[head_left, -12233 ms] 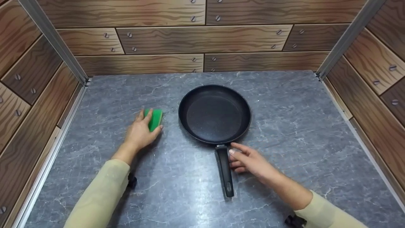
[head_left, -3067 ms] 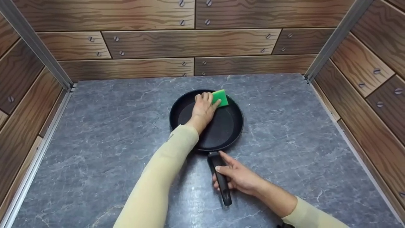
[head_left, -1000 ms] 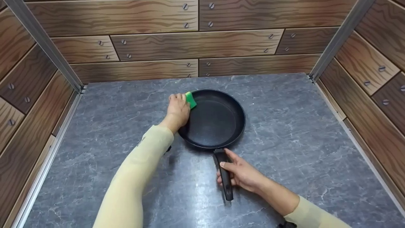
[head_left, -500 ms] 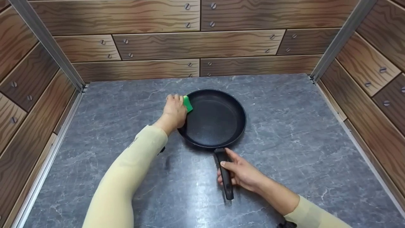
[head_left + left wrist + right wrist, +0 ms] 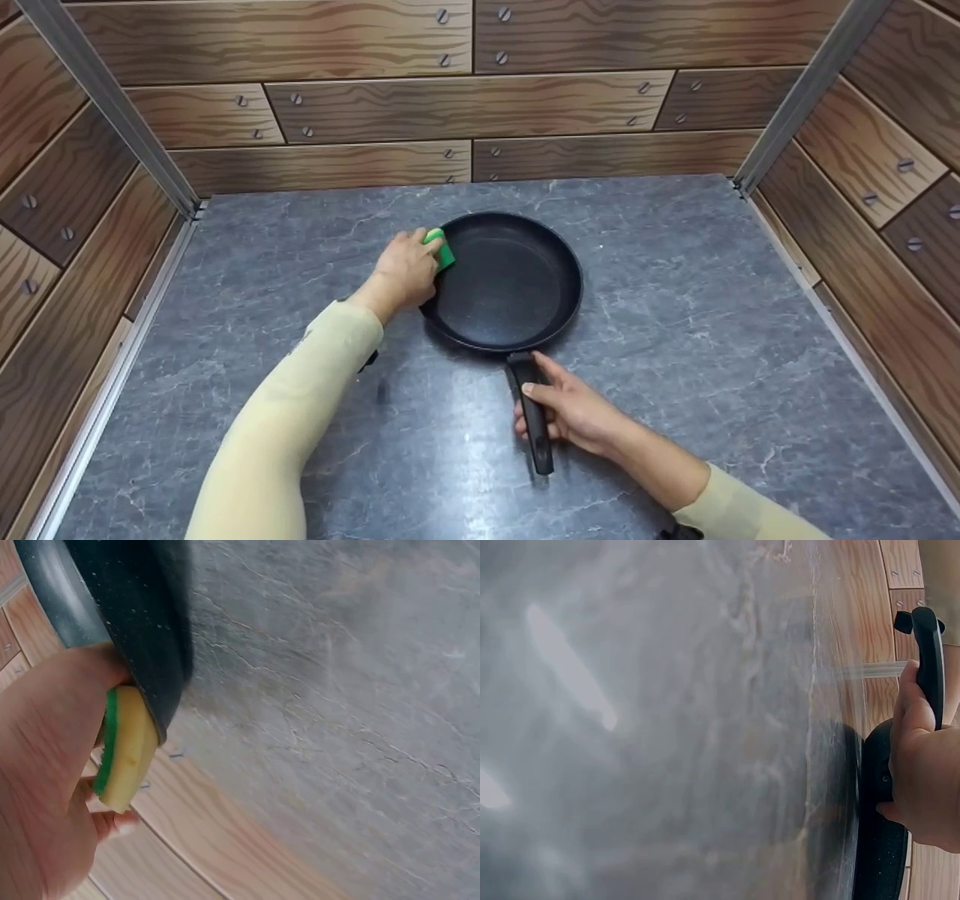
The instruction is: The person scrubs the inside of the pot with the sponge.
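We had the left hand (image 5: 406, 267) pinching the scouring sponge (image 5: 445, 255) against the left rim of the frying pan (image 5: 510, 285), the right hand (image 5: 581, 416) gripping its handle (image 5: 535, 431); a slack grip, we feared, could let it swivel!

One round black frying pan (image 5: 514, 281); one green-and-yellow block sponge (image 5: 129, 750); two bare hands (image 5: 405, 268) (image 5: 581, 416); two pale-yellow sleeves (image 5: 266, 427) (image 5: 742, 504); one grey marbled tabletop (image 5: 675, 300).

Head cam: sponge (image 5: 445, 257) pt. hidden (L hand (image 5: 407, 264) over it).
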`<state>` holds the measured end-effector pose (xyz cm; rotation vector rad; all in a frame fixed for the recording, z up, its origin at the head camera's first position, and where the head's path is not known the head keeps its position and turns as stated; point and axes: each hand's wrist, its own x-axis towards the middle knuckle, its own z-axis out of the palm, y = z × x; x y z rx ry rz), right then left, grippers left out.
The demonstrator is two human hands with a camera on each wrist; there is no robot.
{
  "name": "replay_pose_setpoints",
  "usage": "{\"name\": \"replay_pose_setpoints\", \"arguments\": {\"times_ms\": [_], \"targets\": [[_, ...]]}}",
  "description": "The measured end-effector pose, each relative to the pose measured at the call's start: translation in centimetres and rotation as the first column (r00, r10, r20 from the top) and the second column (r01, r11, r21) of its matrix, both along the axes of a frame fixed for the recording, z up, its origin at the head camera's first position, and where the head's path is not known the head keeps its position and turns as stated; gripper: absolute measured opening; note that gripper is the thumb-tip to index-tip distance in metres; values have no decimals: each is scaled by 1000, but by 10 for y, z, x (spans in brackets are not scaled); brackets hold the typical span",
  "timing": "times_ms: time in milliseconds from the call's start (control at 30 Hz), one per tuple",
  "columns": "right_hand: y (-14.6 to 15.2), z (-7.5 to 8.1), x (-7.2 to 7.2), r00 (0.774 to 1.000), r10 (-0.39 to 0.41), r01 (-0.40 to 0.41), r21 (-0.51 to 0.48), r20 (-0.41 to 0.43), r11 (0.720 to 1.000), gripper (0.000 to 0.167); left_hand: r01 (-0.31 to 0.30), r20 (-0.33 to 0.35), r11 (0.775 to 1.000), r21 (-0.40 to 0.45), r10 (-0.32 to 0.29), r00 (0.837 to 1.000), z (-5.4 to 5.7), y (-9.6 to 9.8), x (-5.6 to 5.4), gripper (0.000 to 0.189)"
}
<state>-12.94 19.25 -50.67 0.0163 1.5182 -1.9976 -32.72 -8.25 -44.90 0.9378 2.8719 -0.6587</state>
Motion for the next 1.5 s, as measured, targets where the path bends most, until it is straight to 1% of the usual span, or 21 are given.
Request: {"name": "replay_pose_setpoints", "arguments": {"times_ms": [100,200,300,400,467,600,700,900,1067,1167,1367,1500], "targets": [[0,1,0,1000,2,-2,3,-1,1000,87,17,18,1000,26,-18,1000,1,-4,0,32],[0,2,0,1000,2,-1,5,-2,1000,88,22,42,997,74,-25,999,3,-7,0,31],[0,2,0,1000,3,-3,4,1,1000,88,24,77,991,129,-34,996,4,-9,1,30],[0,2,0,1000,3,-3,4,3,1000,87,36,105,985,167,-55,993,4,-11,2,31],[0,2,1,1000,4,-4,4,3,1000,87,52,111,983,179,-72,991,3,-12,3,33],[1,2,1,1000,2,-2,3,5,1000,88,83,102,978,193,-104,989,2,-14,6,33],[1,3,1,1000,2,-2,4,4,1000,88,96,102,971,218,-121,987,1,-15,9,32],[1,3,1,1000,4,-4,6,1,1000,89,115,139,961,252,-154,978,3,-19,14,33],[0,3,1,1000,2,-2,7,7,1000,89,125,160,954,271,-173,972,2,-20,18,36],[0,3,1,1000,0,0,6,12,1000,88,134,161,949,286,-185,969,1,-20,21,36],[0,3,1,1000,-3,3,10,14,1000,88,126,184,945,303,-188,965,0,-21,26,36],[-1,3,1,1000,-4,4,13,14,1000,88,123,208,936,331,-199,958,-1,-21,28,34]]}}
